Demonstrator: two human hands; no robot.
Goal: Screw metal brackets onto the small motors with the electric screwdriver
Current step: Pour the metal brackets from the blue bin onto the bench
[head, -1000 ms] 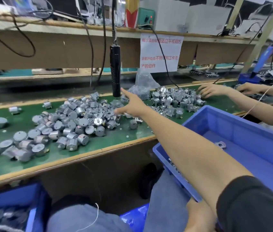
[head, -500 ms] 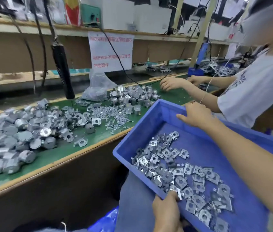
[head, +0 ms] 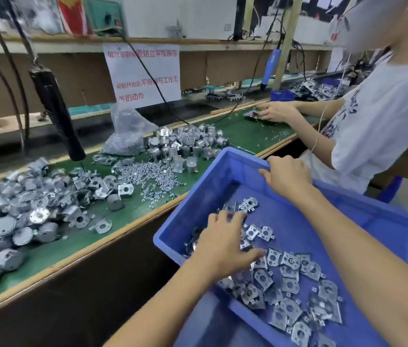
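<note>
Head view, lower right of the frame: a blue plastic bin (head: 386, 229), tilted, its near corner just past the bench edge. Scattered over its floor, a spread of flat metal brackets (head: 290, 284), thickest toward the lower right. Left hand (head: 223, 242) reaching in from the bottom centre, palm down, fingers spread and loosely curled over a clump of brackets at the bin's left side; whether any bracket is actually pinched, impossible to tell, fingertips blurred. Right hand (head: 287, 177) at centre right, fingers hooked over the bin's far rim, gripping it.

Left and centre: a green bench mat (head: 235, 132) with a wooden front edge. At far left, a heap of small round motors (head: 10, 219), more brackets mixed in along its right side. At centre, a loose patch of small screws (head: 153, 175); just behind it, a second pile of motors (head: 185, 144) with brackets on them. Beside that pile, a clear plastic bag (head: 126, 132) of small parts.

Upper left: the black electric screwdriver (head: 56, 113) hanging tilted on its cable above the mat, touched by neither hand. Upper centre: a white paper notice (head: 145, 73) with red print on the back board. Upper right: another person in a white shirt (head: 383, 121), hands on the mat's far end.
</note>
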